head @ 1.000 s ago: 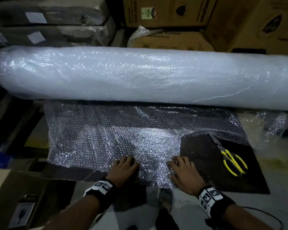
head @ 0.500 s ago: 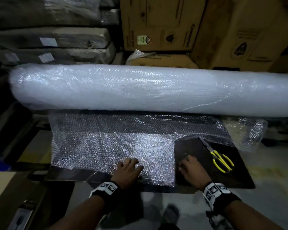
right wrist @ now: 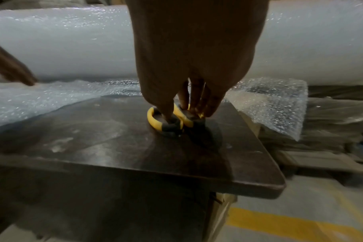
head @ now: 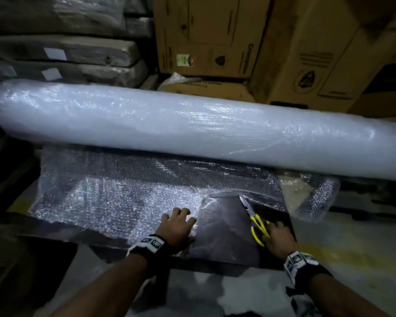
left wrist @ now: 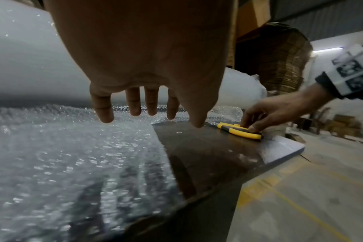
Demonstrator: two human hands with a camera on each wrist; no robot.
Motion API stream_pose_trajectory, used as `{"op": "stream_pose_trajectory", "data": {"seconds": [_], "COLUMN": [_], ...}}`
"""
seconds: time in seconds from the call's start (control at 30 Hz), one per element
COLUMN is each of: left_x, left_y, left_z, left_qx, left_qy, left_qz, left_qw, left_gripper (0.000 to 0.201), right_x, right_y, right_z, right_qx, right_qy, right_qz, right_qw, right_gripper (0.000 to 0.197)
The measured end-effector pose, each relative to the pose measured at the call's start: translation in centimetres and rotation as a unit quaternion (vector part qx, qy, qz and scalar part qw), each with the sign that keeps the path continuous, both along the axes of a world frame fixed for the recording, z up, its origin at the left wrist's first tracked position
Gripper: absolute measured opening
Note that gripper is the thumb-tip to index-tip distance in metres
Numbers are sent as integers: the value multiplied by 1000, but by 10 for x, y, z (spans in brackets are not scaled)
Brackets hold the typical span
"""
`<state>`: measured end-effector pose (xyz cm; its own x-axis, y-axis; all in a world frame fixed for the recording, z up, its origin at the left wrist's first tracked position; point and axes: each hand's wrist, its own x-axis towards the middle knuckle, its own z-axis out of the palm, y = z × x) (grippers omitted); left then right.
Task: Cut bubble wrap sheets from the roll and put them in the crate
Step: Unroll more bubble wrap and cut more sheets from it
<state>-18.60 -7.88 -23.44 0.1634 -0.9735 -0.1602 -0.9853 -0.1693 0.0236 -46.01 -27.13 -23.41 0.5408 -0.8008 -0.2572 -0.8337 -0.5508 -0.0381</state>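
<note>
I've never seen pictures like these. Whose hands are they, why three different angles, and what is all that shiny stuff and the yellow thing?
No machine here: a person wears three cameras, one on the head and one on each wrist. The head view looks down at a dark table. The big white cylinder is a bubble wrap roll, with a sheet pulled out over the table. The left hand lies flat on that sheet. The right hand is closing its fingers on yellow scissors, which lie on the table.
</note>
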Motion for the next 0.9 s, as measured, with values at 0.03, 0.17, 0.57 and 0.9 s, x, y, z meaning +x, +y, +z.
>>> {"op": "stream_pose_trajectory", "data": {"seconds": [0.03,0.17,0.57,0.9], "left_x": [-12,-57,-91,-69], "left_y": [-8,-30,-7,-65], "left_z": [0,-2,8,-9], "left_qx": [6,37,61,56], "left_qy": [1,33,69,70], "left_qz": [15,135,290,272], "left_qw": [1000,990,953,958], "left_gripper": [66,56,54,50], "right_x": [-3,-16,-21,-19], "right_y": [-3,-27,-46,-47], "right_z": [1,-17,-3,24], "right_qx": [4,-7,171,583], "right_qy": [7,34,-72,-292], "right_qz": [16,108,26,-124], "right_qw": [1000,993,982,748], "right_gripper": [29,56,40,17]}}
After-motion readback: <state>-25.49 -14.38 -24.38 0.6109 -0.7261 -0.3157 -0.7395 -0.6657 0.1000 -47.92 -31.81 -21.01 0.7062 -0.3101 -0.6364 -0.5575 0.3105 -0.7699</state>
